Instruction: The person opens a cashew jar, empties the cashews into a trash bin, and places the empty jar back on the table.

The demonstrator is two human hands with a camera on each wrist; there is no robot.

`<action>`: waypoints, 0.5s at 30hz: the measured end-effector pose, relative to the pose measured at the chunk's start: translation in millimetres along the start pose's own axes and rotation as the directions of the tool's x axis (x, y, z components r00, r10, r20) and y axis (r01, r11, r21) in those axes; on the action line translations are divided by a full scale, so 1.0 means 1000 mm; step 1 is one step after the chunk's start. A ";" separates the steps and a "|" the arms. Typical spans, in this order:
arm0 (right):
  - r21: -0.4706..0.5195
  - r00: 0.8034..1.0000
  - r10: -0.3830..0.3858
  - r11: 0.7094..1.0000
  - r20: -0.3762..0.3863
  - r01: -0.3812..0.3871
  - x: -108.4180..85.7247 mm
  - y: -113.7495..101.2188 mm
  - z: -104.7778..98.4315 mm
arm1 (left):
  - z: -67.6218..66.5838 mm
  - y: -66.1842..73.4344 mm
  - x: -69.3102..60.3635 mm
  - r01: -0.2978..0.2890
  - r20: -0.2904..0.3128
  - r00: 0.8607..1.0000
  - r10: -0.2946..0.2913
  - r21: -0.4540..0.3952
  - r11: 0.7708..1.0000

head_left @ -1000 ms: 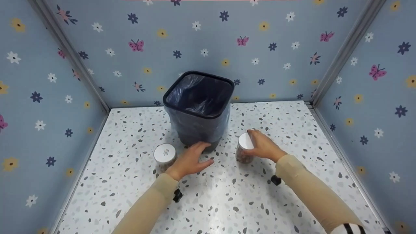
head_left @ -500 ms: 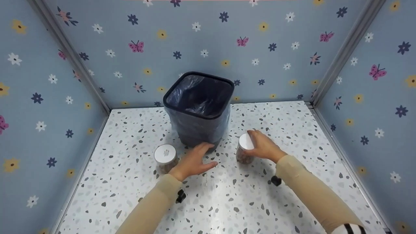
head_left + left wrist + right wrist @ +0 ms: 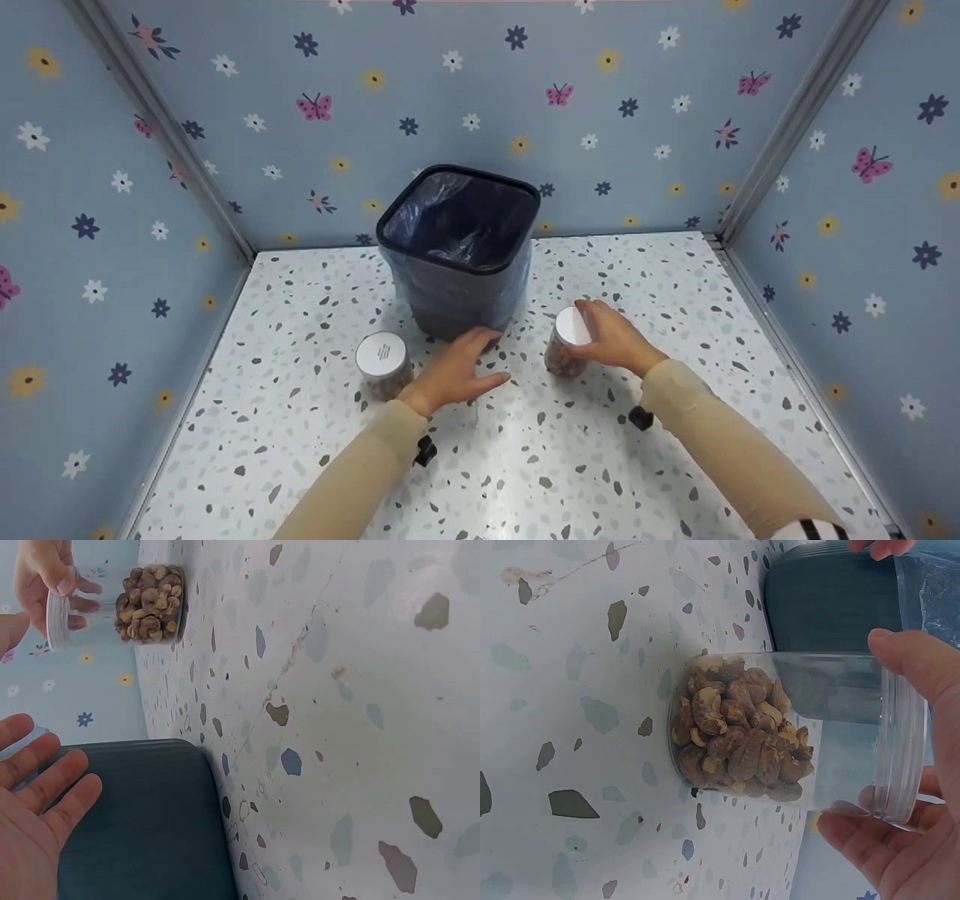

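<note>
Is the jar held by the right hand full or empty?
Neither: the jar is partly filled. Nuts lie at its bottom, clear space above.

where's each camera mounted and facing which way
Head: worn there, facing forward and down at bin, left jar, right jar; left hand, right hand and sleeves show.
Left wrist: worn there, facing surface, bin and right jar; both hands partly show.
Right wrist: worn there, facing right jar, bin behind; both hands partly show.
Wrist views share right jar, bin.

The left hand [image 3: 453, 373] has shifted rightward along the bin's [image 3: 459, 294] near side.
</note>
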State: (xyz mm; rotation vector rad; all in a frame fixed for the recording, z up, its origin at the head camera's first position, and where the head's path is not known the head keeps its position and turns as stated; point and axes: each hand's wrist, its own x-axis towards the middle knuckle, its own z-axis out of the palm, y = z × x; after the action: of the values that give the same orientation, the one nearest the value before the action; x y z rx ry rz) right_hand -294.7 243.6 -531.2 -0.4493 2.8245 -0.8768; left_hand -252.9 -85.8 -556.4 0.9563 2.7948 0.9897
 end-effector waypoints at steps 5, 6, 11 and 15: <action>0.035 1.000 0.007 0.999 -0.014 -0.007 -0.003 -0.001 -0.004 | 0.000 0.004 0.003 -0.021 -0.014 1.000 0.021 0.013 1.000; 0.037 1.000 0.003 0.999 -0.016 -0.002 -0.004 -0.001 -0.005 | 0.000 0.005 0.003 -0.025 -0.016 1.000 0.025 0.008 1.000; 0.053 0.999 -0.020 0.998 -0.033 0.022 -0.006 -0.002 -0.007 | 0.003 0.008 0.005 -0.031 -0.028 0.999 0.030 -0.022 0.999; 0.077 0.999 -0.024 0.997 -0.045 0.028 -0.009 -0.003 -0.009 | 0.006 0.010 0.007 -0.026 -0.032 0.999 0.025 -0.026 0.999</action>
State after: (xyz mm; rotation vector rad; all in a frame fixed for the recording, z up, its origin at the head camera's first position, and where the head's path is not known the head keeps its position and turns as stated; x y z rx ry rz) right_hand -287.6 248.4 -521.9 -0.4626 2.8180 -1.0099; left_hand -251.7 -72.2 -554.5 0.9840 2.7950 1.0510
